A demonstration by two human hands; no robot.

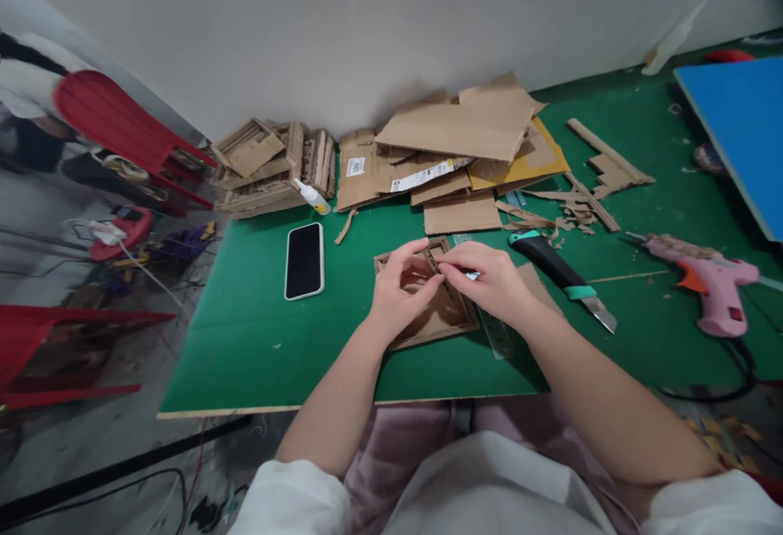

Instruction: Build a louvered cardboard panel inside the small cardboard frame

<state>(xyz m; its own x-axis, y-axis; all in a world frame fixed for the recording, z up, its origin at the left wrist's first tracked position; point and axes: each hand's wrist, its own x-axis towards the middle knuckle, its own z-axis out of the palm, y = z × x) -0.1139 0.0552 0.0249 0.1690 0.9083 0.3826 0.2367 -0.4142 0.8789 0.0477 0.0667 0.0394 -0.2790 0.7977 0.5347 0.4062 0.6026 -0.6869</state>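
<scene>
Over a shallow cardboard tray (435, 337) at the table's near edge, my two hands meet. My left hand (395, 294) pinches a small corrugated cardboard strip (431, 260) between thumb and fingers. From the other side my right hand (493, 278) grips the same strip with closed fingertips. The tray lies on the green tabletop, its far part partly covered by my hands. A clear ruler (498, 338) lies partly under my right hand and wrist. Just right of that hand is a black and teal utility knife (550, 264) with its blade out.
A phone (304, 262) lies on the left, with a glue bottle (313, 196) behind it. Stacked cardboard frames (269, 164) and cardboard sheets (458, 123) line the wall. Scraps (575, 209), a pink glue gun (713, 274) and a blue board (740, 127) are on the right.
</scene>
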